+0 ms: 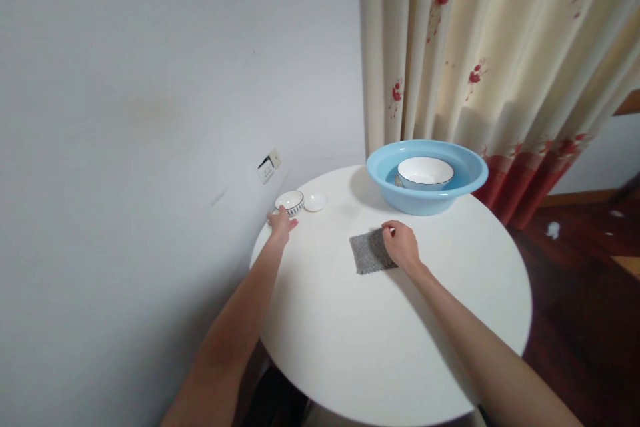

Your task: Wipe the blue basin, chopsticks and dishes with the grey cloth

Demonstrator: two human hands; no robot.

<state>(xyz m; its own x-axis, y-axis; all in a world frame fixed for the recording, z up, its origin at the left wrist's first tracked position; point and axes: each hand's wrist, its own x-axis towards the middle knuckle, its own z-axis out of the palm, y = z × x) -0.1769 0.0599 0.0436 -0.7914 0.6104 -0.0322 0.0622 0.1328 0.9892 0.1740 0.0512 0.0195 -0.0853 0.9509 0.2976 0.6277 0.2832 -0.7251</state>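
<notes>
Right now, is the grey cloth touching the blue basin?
Apart. The head view shows a strip of bare white table between the cloth and the basin, which sits farther back.

White table point(325, 327); bowl point(290, 199); dish point(315, 202); grey cloth point(369, 255); blue basin point(417, 203).
</notes>
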